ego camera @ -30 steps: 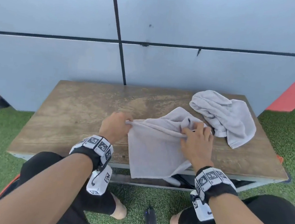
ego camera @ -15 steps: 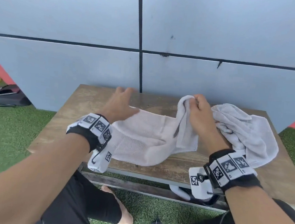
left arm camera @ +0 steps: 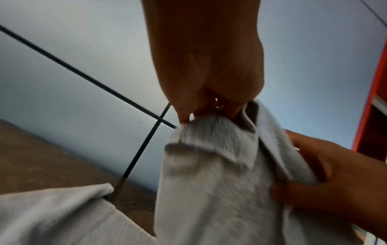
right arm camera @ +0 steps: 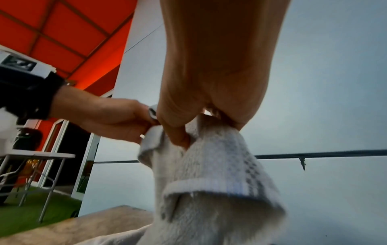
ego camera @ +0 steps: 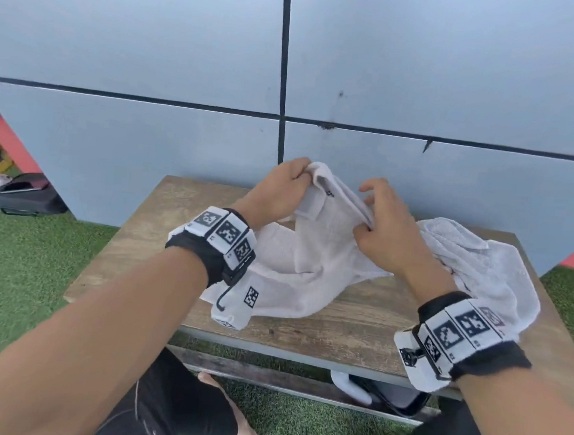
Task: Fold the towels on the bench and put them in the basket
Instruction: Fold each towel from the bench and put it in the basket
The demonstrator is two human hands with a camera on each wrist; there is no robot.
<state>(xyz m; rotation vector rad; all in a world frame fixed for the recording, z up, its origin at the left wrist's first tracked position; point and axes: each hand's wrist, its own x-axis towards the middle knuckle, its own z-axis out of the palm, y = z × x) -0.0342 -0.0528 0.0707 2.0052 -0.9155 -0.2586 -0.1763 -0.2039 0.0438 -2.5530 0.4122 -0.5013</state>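
Note:
A pale grey towel (ego camera: pixel 309 263) lies half on the wooden bench (ego camera: pixel 349 328), its far end lifted. My left hand (ego camera: pixel 281 186) pinches the raised top corner of the grey towel (left arm camera: pixel 211 165). My right hand (ego camera: pixel 387 232) grips the towel's edge (right arm camera: pixel 211 165) just to the right, thumb and fingers curled into the cloth. A second, crumpled towel (ego camera: pixel 481 267) rests at the bench's right end, behind my right wrist. A dark basket (ego camera: pixel 398 397) with white cloth in it shows under the bench at the front right.
A grey panelled wall (ego camera: pixel 188 55) stands right behind the bench. Green artificial turf (ego camera: pixel 17 264) surrounds it. A dark bag (ego camera: pixel 26 193) lies on the turf at far left. My knees are at the bench's front edge.
Both hands have risen and come together at the towel's far end. The left hand, flat on the cloth before, now pinches a corner; the towel's end is lifted off the bench.

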